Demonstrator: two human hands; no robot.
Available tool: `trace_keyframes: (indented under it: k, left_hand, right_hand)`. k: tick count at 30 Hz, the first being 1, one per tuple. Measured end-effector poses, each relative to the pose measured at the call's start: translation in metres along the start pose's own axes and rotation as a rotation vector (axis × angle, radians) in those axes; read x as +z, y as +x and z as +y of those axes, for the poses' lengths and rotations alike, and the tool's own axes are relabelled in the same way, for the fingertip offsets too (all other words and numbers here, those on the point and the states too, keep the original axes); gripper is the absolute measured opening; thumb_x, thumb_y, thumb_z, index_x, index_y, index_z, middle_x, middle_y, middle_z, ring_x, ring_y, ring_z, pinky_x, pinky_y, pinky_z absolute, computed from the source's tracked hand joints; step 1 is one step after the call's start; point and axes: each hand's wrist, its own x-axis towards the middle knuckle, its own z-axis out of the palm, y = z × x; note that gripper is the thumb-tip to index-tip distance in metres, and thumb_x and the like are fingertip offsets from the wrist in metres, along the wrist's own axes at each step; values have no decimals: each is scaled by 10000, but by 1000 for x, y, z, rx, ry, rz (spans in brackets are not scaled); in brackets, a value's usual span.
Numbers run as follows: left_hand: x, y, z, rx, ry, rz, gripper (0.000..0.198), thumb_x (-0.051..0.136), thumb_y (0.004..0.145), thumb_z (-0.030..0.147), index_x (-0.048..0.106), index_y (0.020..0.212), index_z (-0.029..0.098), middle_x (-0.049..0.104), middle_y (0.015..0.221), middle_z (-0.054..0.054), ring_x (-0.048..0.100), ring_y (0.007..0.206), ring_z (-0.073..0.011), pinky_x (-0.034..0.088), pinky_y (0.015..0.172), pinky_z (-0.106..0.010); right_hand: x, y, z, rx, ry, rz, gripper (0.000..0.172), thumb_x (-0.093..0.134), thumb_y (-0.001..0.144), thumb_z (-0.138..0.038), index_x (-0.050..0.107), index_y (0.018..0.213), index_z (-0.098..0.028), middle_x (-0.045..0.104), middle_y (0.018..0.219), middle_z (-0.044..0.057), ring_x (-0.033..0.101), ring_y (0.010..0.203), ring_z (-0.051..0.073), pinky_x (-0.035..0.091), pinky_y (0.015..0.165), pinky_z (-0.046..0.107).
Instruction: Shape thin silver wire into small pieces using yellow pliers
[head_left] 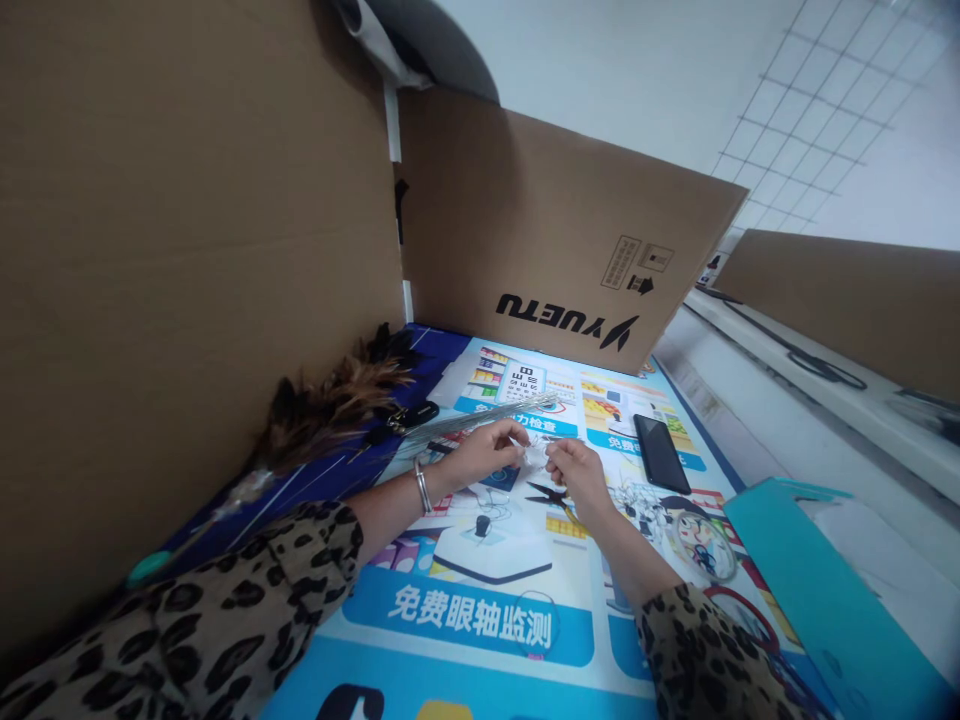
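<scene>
My left hand (491, 450), with a silver bangle on its wrist, has its fingers curled and their tips brought together. Facing it, my right hand (579, 474) is closed in a pinch. Between the fingertips is a small whitish, thin thing (535, 453), too small and blurred to name. Just below the right hand lie pliers (553, 496) with dark jaws and a yellow handle, the jaws spread apart. A bundle of thin silver wires (487, 413) stretches behind the left hand. Nearer me, a small black spool (482, 525) rests on the printed table cover (480, 556).
Tall cardboard panels (517, 220) stand at the left and back. A feather duster (330, 400) leans along the left side. On the right are a black phone (661, 455), small white pieces (641, 503), a clear ring-shaped coil (703, 546), a red ring (742, 612) and a turquoise box (832, 590).
</scene>
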Motion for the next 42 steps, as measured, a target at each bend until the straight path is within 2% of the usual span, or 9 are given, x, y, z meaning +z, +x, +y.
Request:
trace_keyframes:
  k: [6,13,21,30,33,38,42]
  left_hand:
    - [0,-2,7,3,-12,7,245,505,729,147,529,972,162,565,905,-35,519,651,-89,422,550,-195]
    - [1,-1,3,-3,56,28,242,527,721,159,532,963,159,569,906,-34,501,631,-77,418,561,-194]
    - [0,-1,3,-37,30,-7,196,506,751,216,522,936,154,568,886,-32,560,639,-96,442,572,-220]
    - [1,-3,6,-53,22,-32,162,496,780,291,527,808,134,538,640,8,519,556,-92,402,517,-205]
    - [0,-3,6,-39,40,8,161,494,782,290,527,783,133,517,606,15,493,539,-87,387,512,-199]
    - [0,-2,6,4,44,120,154,524,762,287,532,805,139,503,694,9,480,580,-83,398,538,-199]
    - [-1,0,4,25,101,125,163,530,759,289,556,790,131,517,702,-4,480,630,-100,399,570,-208]
  right_hand:
    - [0,0,2,-6,-5,18,283,574,666,-445,592,733,-171,567,544,-8,453,442,78,347,434,203]
    - [0,2,4,-4,-2,16,257,557,690,-429,594,741,-180,574,564,-13,462,456,73,362,457,204]
    - [2,3,6,-5,3,32,277,556,681,-441,592,730,-170,581,558,-5,464,447,76,346,435,198]
    - [1,0,0,-19,17,31,288,547,689,-450,584,732,-168,593,577,6,477,462,83,362,445,200]
    - [2,0,1,-20,12,25,263,545,697,-431,580,722,-172,580,556,-6,464,448,79,353,440,197]
    - [4,-5,-1,-47,4,-37,202,549,705,-383,573,701,-182,559,537,-24,464,461,81,374,468,203]
    - [5,-8,-2,-94,-29,-82,205,527,722,-389,573,703,-190,555,540,-27,473,477,88,381,485,209]
